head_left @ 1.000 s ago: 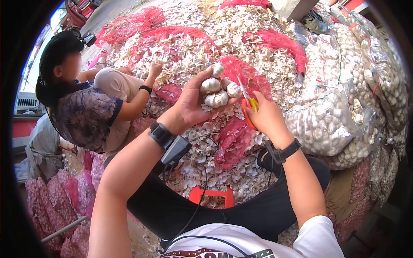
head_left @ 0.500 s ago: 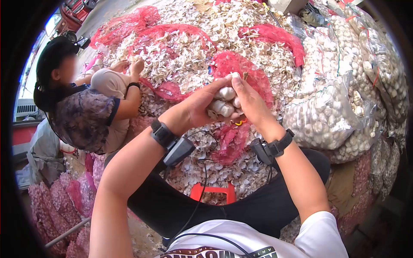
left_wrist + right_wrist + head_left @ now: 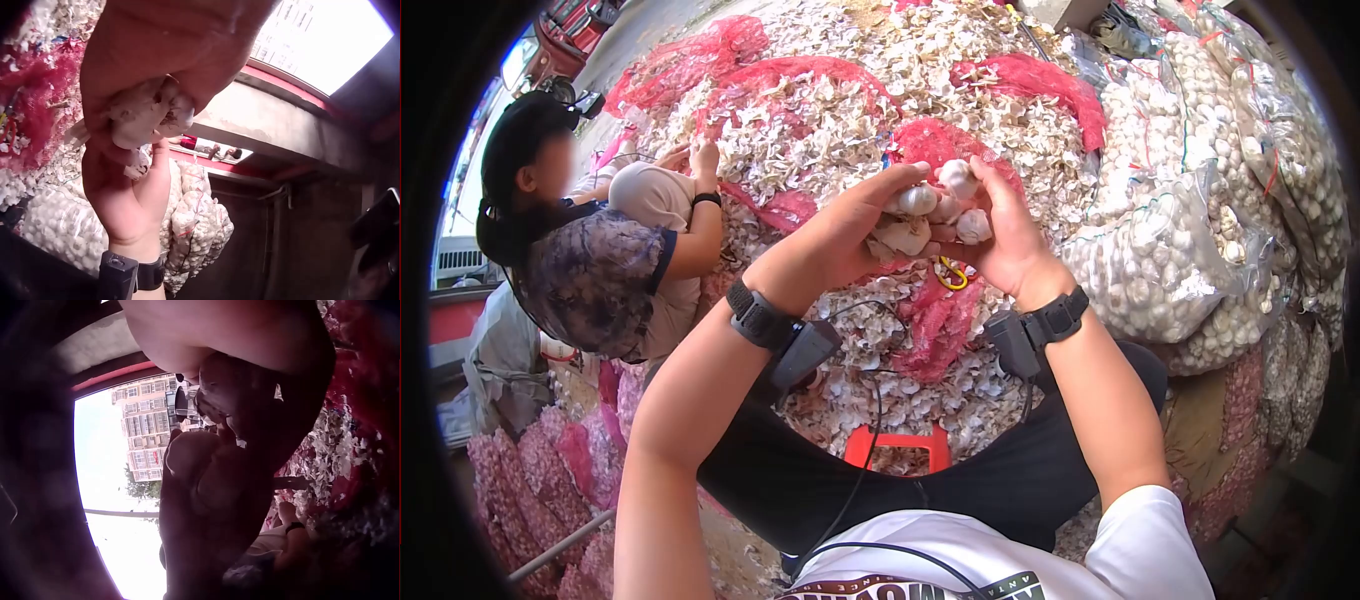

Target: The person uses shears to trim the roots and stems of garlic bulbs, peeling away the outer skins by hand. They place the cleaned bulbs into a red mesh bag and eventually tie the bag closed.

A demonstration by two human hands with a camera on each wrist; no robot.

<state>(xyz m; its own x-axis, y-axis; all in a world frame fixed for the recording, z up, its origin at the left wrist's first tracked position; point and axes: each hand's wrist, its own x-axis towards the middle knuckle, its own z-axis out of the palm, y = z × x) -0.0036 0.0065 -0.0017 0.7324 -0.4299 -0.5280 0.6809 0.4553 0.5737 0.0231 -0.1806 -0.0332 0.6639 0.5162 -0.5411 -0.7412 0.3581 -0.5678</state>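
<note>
I hold the garlic bulbs with both hands, fingers curled around them; next I should separate one carefully.

My left hand and right hand meet around a cluster of garlic bulbs, scissors hanging just beneath. Beyond them spreads the heap of garlic skins with net sacks lying on it. Bagged garlic is stacked at right; another person sits at left. A stool stands near, between my legs.
</note>
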